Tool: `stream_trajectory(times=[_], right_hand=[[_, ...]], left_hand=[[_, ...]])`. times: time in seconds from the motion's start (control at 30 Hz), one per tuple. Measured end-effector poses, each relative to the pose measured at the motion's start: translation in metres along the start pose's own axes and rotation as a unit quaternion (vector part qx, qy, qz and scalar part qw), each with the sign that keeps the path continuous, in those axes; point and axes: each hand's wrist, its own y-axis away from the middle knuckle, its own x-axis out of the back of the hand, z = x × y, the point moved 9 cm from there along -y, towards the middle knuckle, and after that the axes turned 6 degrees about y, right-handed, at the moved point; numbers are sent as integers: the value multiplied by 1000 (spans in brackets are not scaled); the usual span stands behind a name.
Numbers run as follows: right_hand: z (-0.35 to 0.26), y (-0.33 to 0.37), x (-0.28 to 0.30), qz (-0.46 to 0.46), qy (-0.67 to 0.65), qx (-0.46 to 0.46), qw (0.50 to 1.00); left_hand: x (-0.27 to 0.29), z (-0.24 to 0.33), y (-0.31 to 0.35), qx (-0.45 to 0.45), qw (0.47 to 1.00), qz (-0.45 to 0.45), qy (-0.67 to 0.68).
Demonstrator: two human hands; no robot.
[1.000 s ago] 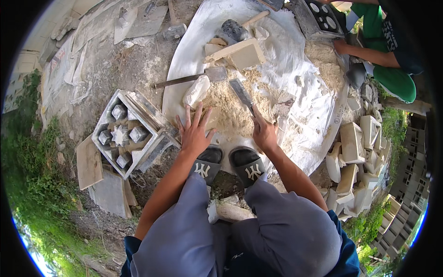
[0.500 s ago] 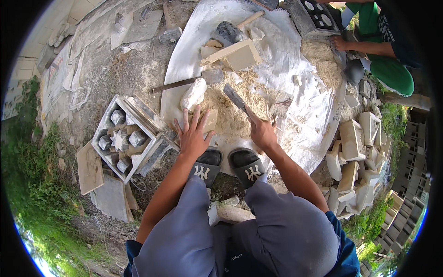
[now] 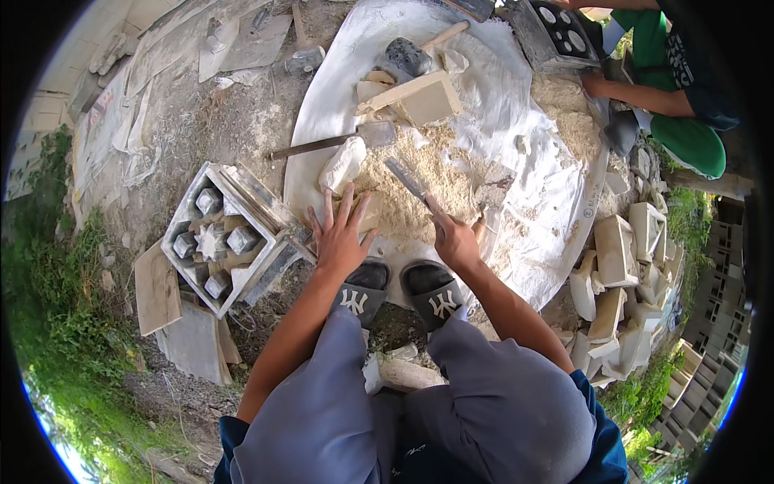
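The left hand [image 3: 342,238] and right hand [image 3: 457,244] are bare. A dark teal shirt [image 3: 439,466] has short sleeves [image 3: 606,436] and 1 small pale mark [image 3: 415,449]; loose slate-grey trousers [image 3: 500,395] crease softly. 2 charcoal slide sandals [image 3: 431,313] have black toe areas [image 3: 368,275] and 1 cream interlocking emblem [image 3: 442,303] per strap.

Pale slab [image 3: 372,214], seemingly partly hidden

The right hand [image 3: 457,244] has drawn nearer and slightly left, bringing the flat-bladed tool [image 3: 409,180] with it. The blade's tip, at first just right of the grey scoop's end [image 3: 376,133], now lies nearer than it, and the blade slants more to the left. Pale powder [image 3: 423,157] shows where the blade's far part was.
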Motion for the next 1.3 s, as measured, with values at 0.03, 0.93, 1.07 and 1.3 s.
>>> stream_trajectory(times=[0.03,0.93,1.07,1.3], right_hand=[[-5,-5,1,1,-1,0,1000],[-1,1,17,73,50,-7,996],[20,-17,-15,-128,51,-113,984],[30,4,2,0,25,-55,998]], left_hand=[[0,-2,1,-1,1000,0,-1],[-11,22,-17,-180,982,-44,31],[-10,18,-14,-179,983,-48,11],[-13,25,-17,-179,982,-52,24]])
